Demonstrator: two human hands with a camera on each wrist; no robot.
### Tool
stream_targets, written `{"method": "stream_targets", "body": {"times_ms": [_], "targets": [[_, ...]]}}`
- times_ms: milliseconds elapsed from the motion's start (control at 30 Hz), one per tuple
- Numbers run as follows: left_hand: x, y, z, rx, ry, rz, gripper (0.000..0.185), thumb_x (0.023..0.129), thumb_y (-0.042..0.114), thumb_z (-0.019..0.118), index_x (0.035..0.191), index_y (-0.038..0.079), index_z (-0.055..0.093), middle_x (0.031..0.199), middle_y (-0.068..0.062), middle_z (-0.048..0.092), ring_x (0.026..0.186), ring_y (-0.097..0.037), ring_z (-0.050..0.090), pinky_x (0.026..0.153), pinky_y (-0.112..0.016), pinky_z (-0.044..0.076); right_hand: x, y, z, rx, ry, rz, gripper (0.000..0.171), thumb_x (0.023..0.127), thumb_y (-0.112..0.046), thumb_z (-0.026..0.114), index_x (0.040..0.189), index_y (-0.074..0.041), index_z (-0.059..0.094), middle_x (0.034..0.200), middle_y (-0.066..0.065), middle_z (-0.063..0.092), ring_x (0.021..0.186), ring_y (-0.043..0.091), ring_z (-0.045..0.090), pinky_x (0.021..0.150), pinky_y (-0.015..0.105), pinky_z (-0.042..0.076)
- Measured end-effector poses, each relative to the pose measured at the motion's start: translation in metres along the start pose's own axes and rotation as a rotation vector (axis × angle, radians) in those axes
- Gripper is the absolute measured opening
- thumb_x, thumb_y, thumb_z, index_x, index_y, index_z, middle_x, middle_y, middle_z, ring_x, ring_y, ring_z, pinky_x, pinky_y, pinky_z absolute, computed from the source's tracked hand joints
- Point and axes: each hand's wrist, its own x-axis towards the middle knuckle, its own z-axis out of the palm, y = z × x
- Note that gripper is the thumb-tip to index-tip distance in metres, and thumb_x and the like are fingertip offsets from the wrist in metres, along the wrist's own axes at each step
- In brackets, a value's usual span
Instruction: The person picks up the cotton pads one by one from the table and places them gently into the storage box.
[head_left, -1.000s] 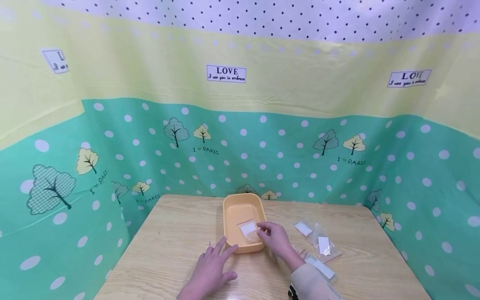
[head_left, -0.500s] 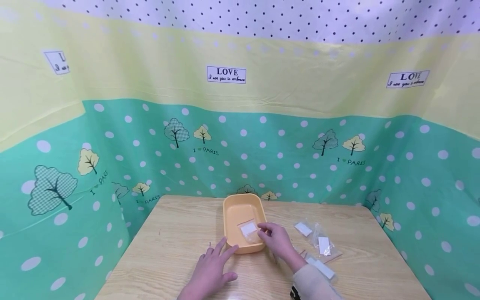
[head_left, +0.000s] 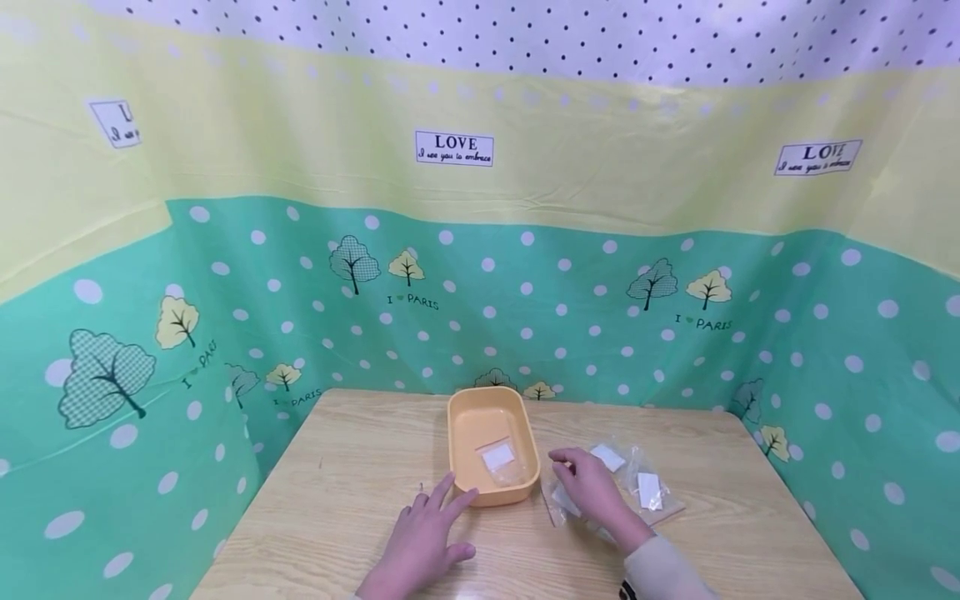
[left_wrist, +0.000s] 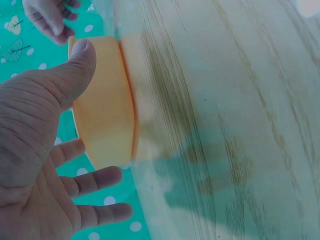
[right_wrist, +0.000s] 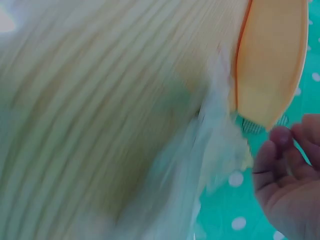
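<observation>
A pale orange plastic bin (head_left: pixel 480 422) stands on the table. In it lies a small clear bag with a white rectangular piece (head_left: pixel 498 456). My left hand (head_left: pixel 420 533) has its fingers spread at the bin's near left corner, with fingertips at the rim; in the left wrist view, its thumb lies in front of the bin wall (left_wrist: pixel 105 110). My right hand (head_left: pixel 596 492) is to the right of the bin, over several similar clear bags, its fingers loosely bent with nothing visible in them. One bag (head_left: pixel 562 503) is partly hidden below it. Bags (right_wrist: pixel 170 190) look blurred in the right wrist view.
Beyond the right hand lie a bag with a white piece (head_left: pixel 607 457) and another bag (head_left: pixel 649 492) farther right. The wooden table (head_left: pixel 337 467) is enclosed by a green and yellow printed curtain (head_left: pixel 480 292).
My right hand has moved from the bin's right rim rightward to above the bags. The left hand and the bag in the bin have stayed in place.
</observation>
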Motion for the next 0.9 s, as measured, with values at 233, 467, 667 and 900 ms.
{"method": "stream_targets", "body": {"times_ms": [233,467,667,900], "targets": [[0.001,0.001,-0.001,0.011,-0.01,-0.006,0.081,0.086,0.049,0.086,0.158,0.031,0.052,0.169,-0.021,0.04,0.136,-0.059,0.052,0.1,-0.078,0.049,-0.012,0.015,-0.019,-0.21,-0.162,-0.066,0.029,0.098,-0.025,0.077,0.122,-0.009,0.078,0.125,0.013,0.078,0.121,0.037,0.072,0.104,0.058,0.059],[0.002,0.0,0.002,0.006,-0.01,-0.003,0.081,0.086,0.049,0.086,0.158,0.032,0.052,0.17,-0.02,0.04,0.135,-0.059,0.053,0.1,-0.078,0.05,-0.019,0.017,-0.022,-0.303,-0.185,-0.107,0.04,0.089,-0.031,0.086,0.124,-0.012,0.078,0.127,0.011,0.077,0.123,0.037,0.069,0.107,0.06,0.056],[0.001,-0.001,0.003,0.001,-0.004,0.0,0.081,0.086,0.049,0.086,0.158,0.033,0.052,0.17,-0.02,0.04,0.136,-0.061,0.051,0.099,-0.078,0.049,-0.018,0.019,-0.023,-0.391,-0.161,-0.073,0.046,0.081,-0.016,0.09,0.124,-0.008,0.076,0.129,0.015,0.074,0.124,0.04,0.068,0.104,0.059,0.058],[0.002,-0.002,0.003,0.001,-0.006,0.001,0.082,0.085,0.049,0.086,0.158,0.033,0.052,0.17,-0.02,0.04,0.135,-0.059,0.053,0.099,-0.078,0.05,-0.015,0.027,-0.022,-0.461,-0.116,-0.032,0.042,0.078,-0.001,0.087,0.118,-0.006,0.077,0.119,0.016,0.077,0.114,0.037,0.071,0.096,0.052,0.063]]}}
